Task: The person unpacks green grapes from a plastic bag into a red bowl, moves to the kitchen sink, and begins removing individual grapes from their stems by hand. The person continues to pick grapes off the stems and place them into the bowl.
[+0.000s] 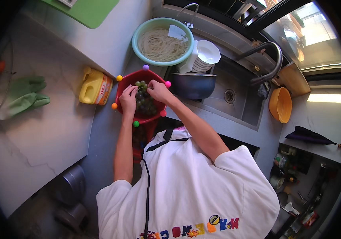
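Observation:
A bunch of green and dark grapes (146,104) lies in a red basin (123,89) with coloured balls around its rim. Over the basin's left part is my left hand (129,97), its fingertips pinched together at the stem near the top of the bunch. My right hand (158,90) reaches in from the other side, with thumb and fingers bent against the upper grapes. Both hands touch the bunch close to each other; the curled fingers of the right hand partly hide what they grip.
Beyond the basin, a green tub (137,50) holds noodle-like strands in water. White bowls (207,52) and a dark pot (194,86) stand beside the steel sink (239,103). At left are a yellow jug (91,88) and green rubber gloves (28,101); an orange basket (280,104) is at right.

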Tool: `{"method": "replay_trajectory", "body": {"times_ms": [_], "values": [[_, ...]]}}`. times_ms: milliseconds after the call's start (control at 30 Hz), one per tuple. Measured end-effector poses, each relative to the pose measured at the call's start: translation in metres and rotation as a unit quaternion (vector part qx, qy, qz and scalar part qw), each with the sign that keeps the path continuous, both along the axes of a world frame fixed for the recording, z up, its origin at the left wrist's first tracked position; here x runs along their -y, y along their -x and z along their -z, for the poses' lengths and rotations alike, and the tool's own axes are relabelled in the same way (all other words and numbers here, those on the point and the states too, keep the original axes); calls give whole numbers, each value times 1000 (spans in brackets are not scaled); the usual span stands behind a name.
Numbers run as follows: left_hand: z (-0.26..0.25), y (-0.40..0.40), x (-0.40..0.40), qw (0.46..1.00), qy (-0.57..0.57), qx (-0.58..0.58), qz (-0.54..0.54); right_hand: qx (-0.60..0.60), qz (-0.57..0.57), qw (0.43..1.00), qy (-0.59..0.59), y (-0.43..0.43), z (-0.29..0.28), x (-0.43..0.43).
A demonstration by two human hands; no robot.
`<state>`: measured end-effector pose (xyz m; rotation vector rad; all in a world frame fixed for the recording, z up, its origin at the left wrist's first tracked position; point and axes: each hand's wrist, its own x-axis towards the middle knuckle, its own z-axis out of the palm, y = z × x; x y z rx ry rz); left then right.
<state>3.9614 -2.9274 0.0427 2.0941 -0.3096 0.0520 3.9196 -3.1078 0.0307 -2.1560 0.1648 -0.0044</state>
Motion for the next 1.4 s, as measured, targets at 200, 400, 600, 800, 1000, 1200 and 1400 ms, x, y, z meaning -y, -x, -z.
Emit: {"method": "replay_trajectory", "body": {"times_ms": [200,400,600,800,1000,1200,1400], "values": [[-13,18,-13,999,11,12,-51,-76,-26,990,114,3,-5,-8],[-19,33,-18,998,14,29,-63,-119,-63,973,185,1,-13,-19],[-24,44,-28,996,6,58,-68,-64,-88,960,259,2,-23,-20],[-43,57,-25,994,-23,83,-62,-24,-132,965,-227,12,-50,-15],[-43,53,-27,992,-12,108,-68,115,-155,978,-81,-4,-51,-39],[-42,51,-32,992,8,108,-61,63,-62,984,-153,-8,-46,-59],[-41,47,-28,992,-2,118,-51,-24,51,960,-275,-8,-36,-64]]}}
